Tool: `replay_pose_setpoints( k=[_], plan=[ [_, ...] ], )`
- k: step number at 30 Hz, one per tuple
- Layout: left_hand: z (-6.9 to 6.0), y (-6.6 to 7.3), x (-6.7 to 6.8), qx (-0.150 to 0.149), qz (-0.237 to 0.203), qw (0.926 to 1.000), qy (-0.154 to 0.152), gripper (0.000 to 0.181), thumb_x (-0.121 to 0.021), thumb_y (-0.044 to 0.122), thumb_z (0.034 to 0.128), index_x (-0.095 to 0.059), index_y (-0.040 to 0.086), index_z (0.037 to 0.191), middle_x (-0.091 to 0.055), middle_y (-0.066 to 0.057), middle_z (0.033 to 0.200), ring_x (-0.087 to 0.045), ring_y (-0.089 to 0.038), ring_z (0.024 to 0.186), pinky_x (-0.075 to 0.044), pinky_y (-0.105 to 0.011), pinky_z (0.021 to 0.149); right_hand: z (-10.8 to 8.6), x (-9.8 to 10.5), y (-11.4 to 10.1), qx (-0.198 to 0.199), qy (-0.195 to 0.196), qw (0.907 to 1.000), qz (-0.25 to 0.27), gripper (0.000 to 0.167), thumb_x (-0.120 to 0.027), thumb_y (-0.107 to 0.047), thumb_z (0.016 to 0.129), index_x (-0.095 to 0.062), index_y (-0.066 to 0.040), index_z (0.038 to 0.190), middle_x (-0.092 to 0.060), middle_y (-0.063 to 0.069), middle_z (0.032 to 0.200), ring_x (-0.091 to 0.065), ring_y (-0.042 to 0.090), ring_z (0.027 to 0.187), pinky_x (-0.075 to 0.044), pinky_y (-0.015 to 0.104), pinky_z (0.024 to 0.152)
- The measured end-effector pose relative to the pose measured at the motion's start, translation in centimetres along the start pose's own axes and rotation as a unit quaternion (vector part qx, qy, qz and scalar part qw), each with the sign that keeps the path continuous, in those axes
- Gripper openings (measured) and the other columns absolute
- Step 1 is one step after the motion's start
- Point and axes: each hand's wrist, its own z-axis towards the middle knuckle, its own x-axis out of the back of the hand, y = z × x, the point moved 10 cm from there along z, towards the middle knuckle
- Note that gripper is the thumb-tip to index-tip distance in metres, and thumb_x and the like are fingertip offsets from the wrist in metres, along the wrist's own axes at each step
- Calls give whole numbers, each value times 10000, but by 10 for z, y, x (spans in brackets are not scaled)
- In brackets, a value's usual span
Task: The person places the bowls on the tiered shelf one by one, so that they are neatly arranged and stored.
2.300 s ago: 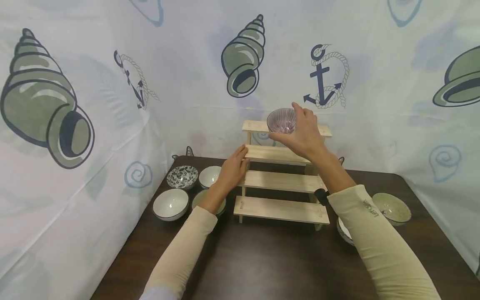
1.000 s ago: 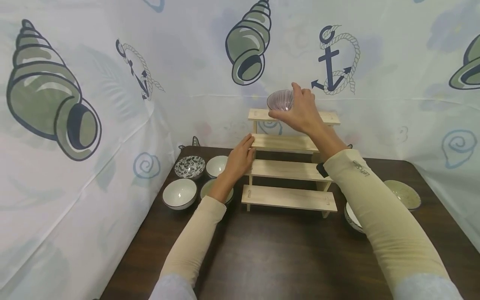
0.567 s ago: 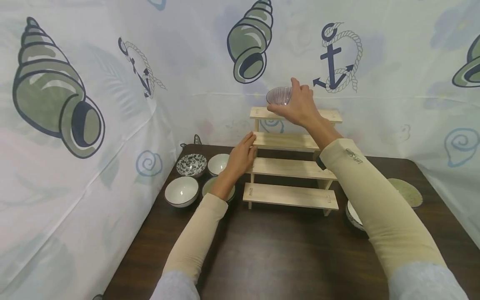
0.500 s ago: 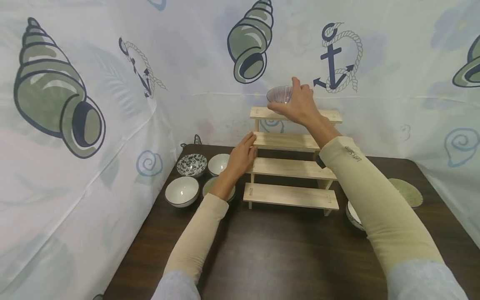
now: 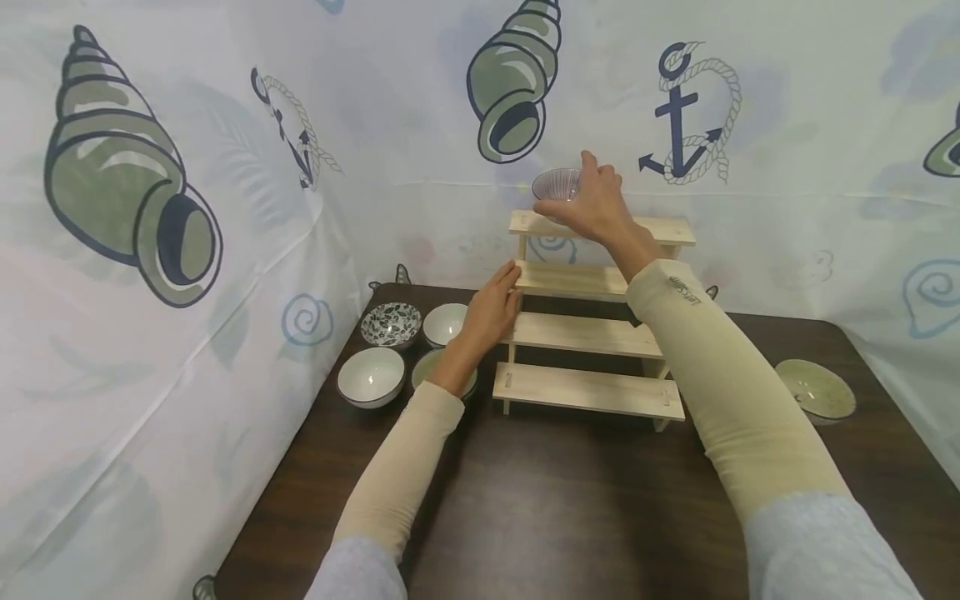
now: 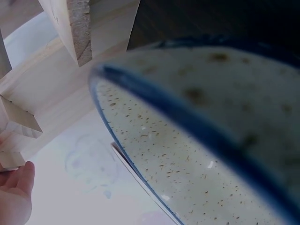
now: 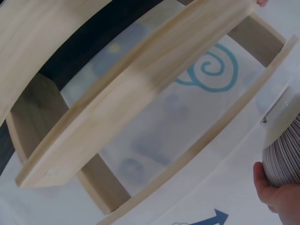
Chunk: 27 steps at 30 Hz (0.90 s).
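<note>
A wooden stand (image 5: 588, 389) with several stepped shelves stands toward the back of the dark table. My right hand (image 5: 596, 204) grips a purple-striped bowl (image 5: 557, 184) by its side, at the left part of the top shelf; whether the bowl touches the shelf I cannot tell. In the right wrist view the striped bowl (image 7: 286, 154) is at the right edge with fingers (image 7: 269, 190) against it. My left hand (image 5: 491, 312) touches the left end of the stand's second shelf from the top. In the left wrist view its fingertips lie against the wood (image 6: 21, 117).
Left of the stand are a black-patterned bowl (image 5: 391, 323), two white bowls (image 5: 371, 377) and a green bowl (image 5: 423, 367), partly behind my left arm. Another green bowl (image 5: 817, 390) sits at the right. A speckled blue-rimmed bowl (image 6: 164, 154) fills much of the left wrist view.
The right hand and striped bowl have shifted slightly left relative to the top shelf. The head view has turned slightly left and down. My left hand stays at the stand.
</note>
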Motion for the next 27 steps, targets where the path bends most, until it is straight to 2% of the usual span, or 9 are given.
replay_pose_setpoints(
  k=[6,15,22,27],
  plan=[
    [1,3,-3,-70,-33,9999,-94,487,-491,241,1102,-453,85,1561,-393,-87,1662,-459,-304,1483,-434,-468,1185,7,-5,1,-111,-3,9999,-15,1189,-675,-644,834,-19,-110,1669,-196,275,1663,-235,417,1534,-315,549,1247],
    [-1,5,-8,24,-50,9998,-176,494,-492,235,1102,-434,100,1573,-362,-61,1680,-438,-303,1499,-412,-470,1204,14,-17,8,-202,-42,9998,-28,1189,-662,-652,844,-11,-90,1665,-167,289,1670,-196,426,1551,-298,564,1252],
    [-2,7,-3,-31,-43,9999,-129,492,-473,252,1108,-434,87,1571,-364,-72,1678,-458,-311,1485,-424,-458,1196,20,-26,11,-374,-176,9991,-72,1188,-641,-661,859,-1,-60,1660,-148,307,1666,-159,439,1562,-265,561,1267],
    [-5,2,1,52,-50,10000,-29,492,-492,243,1101,-442,95,1568,-370,-61,1676,-487,-306,1463,-444,-455,1178,22,-33,5,-323,-452,9983,-160,1225,-628,-729,848,24,-89,1664,-102,301,1686,-118,456,1579,-236,590,1272]
  ],
)
